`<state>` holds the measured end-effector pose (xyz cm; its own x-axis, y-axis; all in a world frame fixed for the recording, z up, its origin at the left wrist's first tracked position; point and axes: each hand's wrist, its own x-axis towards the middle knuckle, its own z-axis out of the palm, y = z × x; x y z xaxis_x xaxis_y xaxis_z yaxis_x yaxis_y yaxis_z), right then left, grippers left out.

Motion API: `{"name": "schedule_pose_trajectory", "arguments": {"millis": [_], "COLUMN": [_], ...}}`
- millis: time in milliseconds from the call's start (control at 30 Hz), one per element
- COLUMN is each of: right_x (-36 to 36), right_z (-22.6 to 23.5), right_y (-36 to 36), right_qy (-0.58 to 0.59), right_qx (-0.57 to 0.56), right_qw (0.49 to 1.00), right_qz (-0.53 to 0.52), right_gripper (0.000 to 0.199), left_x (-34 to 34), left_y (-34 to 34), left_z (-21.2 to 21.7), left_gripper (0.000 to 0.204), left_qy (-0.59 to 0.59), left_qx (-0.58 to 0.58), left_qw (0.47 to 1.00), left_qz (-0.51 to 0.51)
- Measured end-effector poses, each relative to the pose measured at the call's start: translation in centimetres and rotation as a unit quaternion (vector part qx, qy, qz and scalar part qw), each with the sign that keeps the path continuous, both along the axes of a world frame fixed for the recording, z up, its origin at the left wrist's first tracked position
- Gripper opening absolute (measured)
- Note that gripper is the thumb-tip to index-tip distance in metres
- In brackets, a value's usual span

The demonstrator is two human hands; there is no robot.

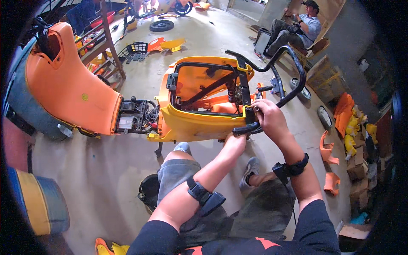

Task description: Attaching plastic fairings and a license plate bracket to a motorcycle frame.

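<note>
A yellow scooter body [191, 127] stands in front of me, its open bay showing black frame tubes and a coil spring [230, 91]. A bent black tube rack [302, 76] is joined at its right end. My right hand [270, 119] is at the rack's near corner, fingers pinched by a small dark round end; what they hold is too small to make out. Under the rack's near black tube end [246, 128] reaches my left hand [237, 142], its fingers hidden behind the tube and body. Left of the bay lie exposed wiring and a silver box [126, 123].
An orange scooter front panel [72, 85] rises at the left. Orange curved covers [331, 183] lie on the floor at right, near cardboard boxes [359, 163]. A black bowl-shaped thing [148, 193] is beside my left leg. Another person [297, 32] sits at the back right.
</note>
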<state>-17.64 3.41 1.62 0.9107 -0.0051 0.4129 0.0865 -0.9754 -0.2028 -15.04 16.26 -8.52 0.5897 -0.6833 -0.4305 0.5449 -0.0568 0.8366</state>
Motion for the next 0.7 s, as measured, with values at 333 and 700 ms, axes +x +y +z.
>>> {"name": "schedule_pose_trajectory", "arguments": {"millis": [333, 700], "right_x": [0.3, 0.2], "right_z": [-0.4, -0.4], "right_y": [0.3, 0.3], "right_qy": [0.032, -0.028], "right_qx": [0.032, 0.085], "right_qw": [0.997, 0.995], "right_qz": [-0.057, -0.034], "right_gripper": [0.01, 0.016], "left_x": [-0.3, -0.4], "left_y": [-0.2, 0.3], "left_z": [0.2, 0.7], "left_gripper": [0.033, 0.03], "left_qy": [-0.043, -0.059], "left_qx": [-0.072, -0.076], "left_qw": [0.995, 0.995], "left_qz": [0.047, 0.041]}}
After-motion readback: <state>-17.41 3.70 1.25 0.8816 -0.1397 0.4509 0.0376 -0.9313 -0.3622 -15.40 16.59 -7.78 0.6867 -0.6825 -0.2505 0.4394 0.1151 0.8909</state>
